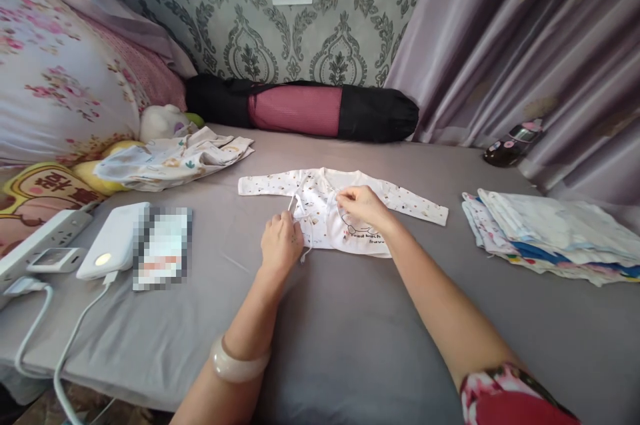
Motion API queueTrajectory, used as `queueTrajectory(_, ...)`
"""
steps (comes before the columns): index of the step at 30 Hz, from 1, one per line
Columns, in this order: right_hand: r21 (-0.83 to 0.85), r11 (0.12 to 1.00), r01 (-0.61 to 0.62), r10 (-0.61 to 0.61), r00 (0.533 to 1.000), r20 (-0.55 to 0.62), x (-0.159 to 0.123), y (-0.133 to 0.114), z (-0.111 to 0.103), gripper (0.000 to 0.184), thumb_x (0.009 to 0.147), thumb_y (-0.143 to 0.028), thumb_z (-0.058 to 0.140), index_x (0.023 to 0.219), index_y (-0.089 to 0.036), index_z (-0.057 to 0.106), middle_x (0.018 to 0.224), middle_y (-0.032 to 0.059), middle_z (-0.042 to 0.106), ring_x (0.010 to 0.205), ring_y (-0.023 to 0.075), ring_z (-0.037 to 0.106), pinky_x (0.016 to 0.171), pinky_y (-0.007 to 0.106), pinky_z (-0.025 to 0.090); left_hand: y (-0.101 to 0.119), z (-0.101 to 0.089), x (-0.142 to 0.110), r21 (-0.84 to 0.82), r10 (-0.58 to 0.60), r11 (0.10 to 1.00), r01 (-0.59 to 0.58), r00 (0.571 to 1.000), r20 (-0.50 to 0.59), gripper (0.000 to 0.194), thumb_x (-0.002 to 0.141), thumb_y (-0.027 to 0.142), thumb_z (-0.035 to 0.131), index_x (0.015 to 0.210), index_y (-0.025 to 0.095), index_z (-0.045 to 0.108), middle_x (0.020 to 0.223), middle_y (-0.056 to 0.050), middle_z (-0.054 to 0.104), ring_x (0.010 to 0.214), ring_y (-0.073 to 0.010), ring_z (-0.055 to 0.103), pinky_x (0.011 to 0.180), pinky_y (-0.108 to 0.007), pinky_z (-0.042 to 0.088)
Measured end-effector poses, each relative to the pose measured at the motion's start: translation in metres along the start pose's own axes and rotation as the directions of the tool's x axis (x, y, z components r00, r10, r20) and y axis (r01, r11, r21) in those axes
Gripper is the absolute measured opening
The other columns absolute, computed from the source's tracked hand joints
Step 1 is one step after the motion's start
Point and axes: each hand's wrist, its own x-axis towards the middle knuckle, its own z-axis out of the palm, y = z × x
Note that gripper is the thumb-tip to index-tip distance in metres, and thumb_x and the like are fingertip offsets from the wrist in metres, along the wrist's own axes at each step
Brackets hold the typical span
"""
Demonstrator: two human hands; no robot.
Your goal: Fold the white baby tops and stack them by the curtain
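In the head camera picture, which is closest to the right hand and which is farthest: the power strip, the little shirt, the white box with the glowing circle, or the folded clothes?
From the right hand:
1. Little shirt: right at its fingers.
2. Folded clothes: off to the right.
3. White box: over on the left.
4. Power strip: farthest left.
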Motion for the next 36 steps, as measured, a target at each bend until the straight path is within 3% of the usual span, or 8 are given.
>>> queueTrajectory(4, -0.234, 0.965, -0.115, 0.088, 0.988, -0.124, 0.054, -0.002, 0.005, 0.014, 0.075, -0.020, 0.053, 0.066, -0.018, 0.064, 0.061, -0.0022, 0.056, 0.061, 0.0124, 0.054, 0.055, 0.022, 0.036, -0.004, -0.002, 0.001, -0.079, -0.003, 0.997, 0.008, 0.998, 0.059, 0.027, 0.093, 0.019, 0.040, 0.116, 0.016, 0.055, 0.103, -0.012, 0.068, 0.099, -0.0252, 0.063, 0.081, -0.033, 0.046)
queueTrajectory(9, -0.423, 0.872, -0.246, 0.223, 0.969, -0.104, 0.090, -0.005, 0.016, 0.005, 0.069, -0.017, 0.061, 0.069, -0.016, 0.066, 0.063, 0.0015, 0.059, 0.064, 0.0157, 0.059, 0.053, 0.023, 0.037, -0.007, -0.005, 0.001, -0.170, 0.006, 0.985, 0.011, 0.995, 0.101, 0.035, 0.091, 0.016, 0.042, 0.125, 0.017, 0.048, 0.103, -0.010, 0.067, 0.101, -0.0253, 0.062, 0.083, -0.034, 0.046)
queueTrajectory(14, -0.495, 0.821, -0.284, 0.299, 0.953, -0.051, 0.105, -0.006, 0.018, 0.029, 0.064, -0.023, 0.072, 0.091, -0.013, 0.069, 0.072, 0.0062, 0.066, 0.070, 0.0204, 0.065, 0.054, 0.023, 0.043, -0.003, -0.009, -0.001, -0.168, 0.015, 0.986, 0.004, 0.993, 0.114, 0.043, 0.089, 0.014, 0.043, 0.131, 0.021, 0.050, 0.107, -0.012, 0.063, 0.104, -0.0270, 0.059, 0.087, -0.036, 0.046)
queueTrajectory(21, -0.564, 0.785, -0.255, 0.320, 0.947, 0.017, 0.103, -0.017, 0.018, 0.033, 0.062, -0.020, 0.070, 0.094, -0.014, 0.071, 0.079, 0.0096, 0.071, 0.077, 0.0228, 0.069, 0.059, 0.024, 0.047, -0.003, -0.007, 0.000, -0.108, 0.042, 0.994, -0.027, 0.989, 0.144, 0.045, 0.093, 0.019, 0.038, 0.136, 0.027, 0.052, 0.106, -0.012, 0.063, 0.102, -0.0273, 0.060, 0.086, -0.036, 0.046)
queueTrajectory(27, -0.595, 0.764, -0.248, 0.199, 0.969, -0.148, 0.085, -0.015, 0.012, 0.034, 0.072, -0.017, 0.061, 0.105, -0.015, 0.071, 0.096, 0.0170, 0.072, 0.099, 0.0286, 0.068, 0.076, 0.031, 0.051, -0.003, -0.006, 0.000, -0.045, 0.033, 0.999, -0.026, 0.988, 0.152, 0.050, 0.091, 0.016, 0.039, 0.139, 0.027, 0.050, 0.108, -0.013, 0.064, 0.103, -0.0284, 0.061, 0.082, -0.035, 0.047)
queueTrajectory(32, -0.644, 0.734, -0.213, 0.153, 0.977, -0.149, 0.081, -0.016, 0.015, 0.036, 0.080, -0.018, 0.059, 0.115, -0.016, 0.068, 0.106, 0.0174, 0.070, 0.107, 0.0280, 0.064, 0.085, 0.033, 0.050, -0.001, -0.008, -0.001, -0.005, 0.029, 1.000, -0.028, 0.988, 0.154, 0.046, 0.091, 0.018, 0.039, 0.134, 0.025, 0.056, 0.106, -0.014, 0.064, 0.101, -0.0281, 0.062, 0.080, -0.034, 0.047)
queueTrajectory(36, -0.702, 0.691, -0.174, 0.135, 0.985, -0.111, 0.077, -0.026, 0.021, 0.038, 0.082, -0.008, 0.052, 0.117, -0.014, 0.067, 0.115, 0.0186, 0.066, 0.110, 0.0272, 0.062, 0.087, 0.033, 0.048, -0.003, -0.009, -0.001, 0.012, 0.025, 1.000, -0.027, 0.990, 0.139, 0.042, 0.090, 0.017, 0.041, 0.125, 0.024, 0.062, 0.106, -0.012, 0.066, 0.101, -0.0269, 0.063, 0.082, -0.033, 0.047)
